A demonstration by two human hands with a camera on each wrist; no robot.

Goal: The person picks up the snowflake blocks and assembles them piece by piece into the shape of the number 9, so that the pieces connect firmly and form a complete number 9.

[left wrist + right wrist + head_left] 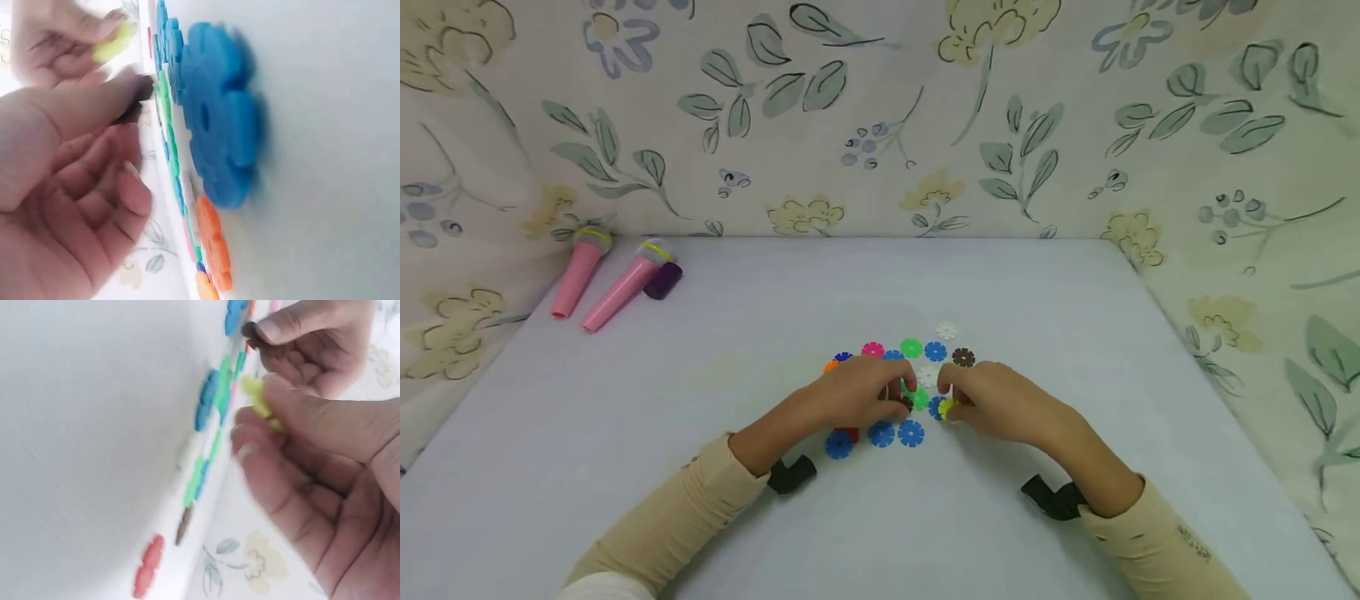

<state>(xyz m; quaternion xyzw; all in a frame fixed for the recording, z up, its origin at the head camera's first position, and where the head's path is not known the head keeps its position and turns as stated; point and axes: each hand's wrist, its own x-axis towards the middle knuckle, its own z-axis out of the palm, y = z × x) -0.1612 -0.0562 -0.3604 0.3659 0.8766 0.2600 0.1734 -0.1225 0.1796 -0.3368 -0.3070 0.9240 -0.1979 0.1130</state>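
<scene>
My left hand (859,392) pinches a dark brown notched plastic disc (134,103) between thumb and fingers. In my right hand (1003,402), a yellow notched disc (257,399) is pinched the same way. Both hands are just above a loose cluster of similar flower-shaped discs on the white table. Several blue discs (912,433) lie at the near side, with a red disc (852,435) partly under one of them. Beyond the hands are a pink disc (872,349), a green disc (912,347), a white disc (947,332) and another brown disc (963,357). The hands hide part of the cluster.
Two pink toy microphones (621,292) lie at the table's back left, beside a dark purple cylinder (663,281). Floral fabric (880,117) stands behind the white table (760,292) and along its sides. A black piece (792,475) shows near each wrist.
</scene>
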